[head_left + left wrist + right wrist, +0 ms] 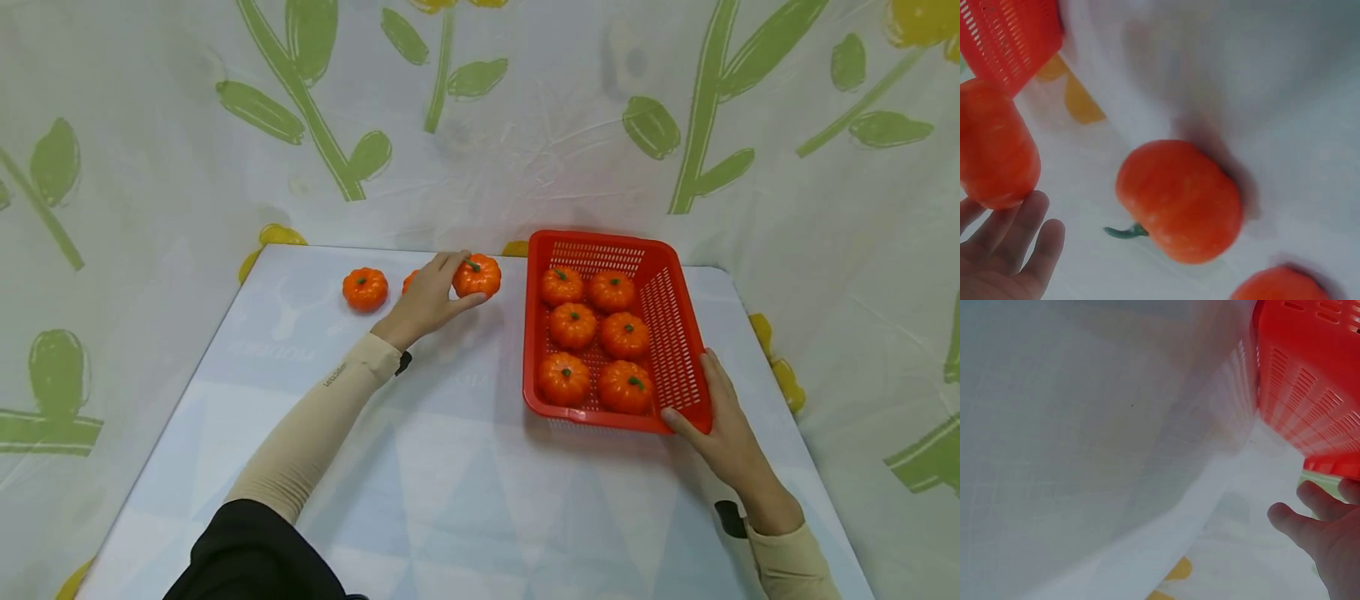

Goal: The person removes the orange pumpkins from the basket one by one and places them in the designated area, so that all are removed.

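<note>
Currently held pumpkin (483,277): between the left hand's (426,304) thumb and fingers, near the table's (465,492) far edge, left of the basket.
Left fingers: partly curled, spread about as wide as the pumpkin they hold.
Red basket (671,325): on the right part of the table; I cannot tell whether its base sits flat.
Six pumpkins (573,326): inside it, in two columns of three.
Right hand (731,437): grips the basket's near right corner — thumb over the rim, fingers along the outer wall.
Table pumpkins: one (365,289) at far left, another (408,282) partly hidden by the left hand.
Slip risk: smooth, rounded skin could slide from the fingertips and roll off the nearby edge.
Tipping risk: a hard pull at that single corner could tilt the basket and send its pumpkins rolling.
Bump risk: a low sideways swing could knock the held pumpkin against the rim.
</note>
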A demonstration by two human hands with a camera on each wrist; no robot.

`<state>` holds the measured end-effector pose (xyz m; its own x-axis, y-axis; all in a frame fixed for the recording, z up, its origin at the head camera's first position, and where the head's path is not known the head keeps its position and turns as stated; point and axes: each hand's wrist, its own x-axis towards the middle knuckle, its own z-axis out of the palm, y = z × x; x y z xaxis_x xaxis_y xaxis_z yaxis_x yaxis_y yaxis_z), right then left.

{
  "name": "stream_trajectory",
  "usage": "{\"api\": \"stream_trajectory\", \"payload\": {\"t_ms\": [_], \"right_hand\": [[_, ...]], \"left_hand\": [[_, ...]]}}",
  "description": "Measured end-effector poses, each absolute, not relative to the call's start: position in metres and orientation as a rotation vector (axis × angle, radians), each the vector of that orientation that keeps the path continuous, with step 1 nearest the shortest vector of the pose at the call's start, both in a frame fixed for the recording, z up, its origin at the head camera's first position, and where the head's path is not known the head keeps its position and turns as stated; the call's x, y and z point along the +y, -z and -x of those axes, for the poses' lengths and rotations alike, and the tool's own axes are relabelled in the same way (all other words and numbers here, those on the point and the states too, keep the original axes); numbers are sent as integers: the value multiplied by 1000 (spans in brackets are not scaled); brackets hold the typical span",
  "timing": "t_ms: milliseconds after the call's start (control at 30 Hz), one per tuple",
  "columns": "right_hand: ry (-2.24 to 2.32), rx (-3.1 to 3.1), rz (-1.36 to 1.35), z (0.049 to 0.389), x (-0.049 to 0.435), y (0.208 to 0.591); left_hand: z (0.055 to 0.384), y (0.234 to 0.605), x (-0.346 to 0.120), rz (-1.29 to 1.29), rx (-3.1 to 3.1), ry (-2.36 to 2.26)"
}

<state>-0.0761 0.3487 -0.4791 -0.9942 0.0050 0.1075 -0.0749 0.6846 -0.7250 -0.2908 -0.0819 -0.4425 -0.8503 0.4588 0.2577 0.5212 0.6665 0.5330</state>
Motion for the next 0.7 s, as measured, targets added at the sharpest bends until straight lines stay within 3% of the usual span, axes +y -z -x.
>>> {"api": "stream_trajectory", "payload": {"t_ms": [700], "right_hand": [[-1204, -2786, -82, 77, 349, 479]], "left_hand": [[225, 473, -216, 575, -2877, 788]]}}
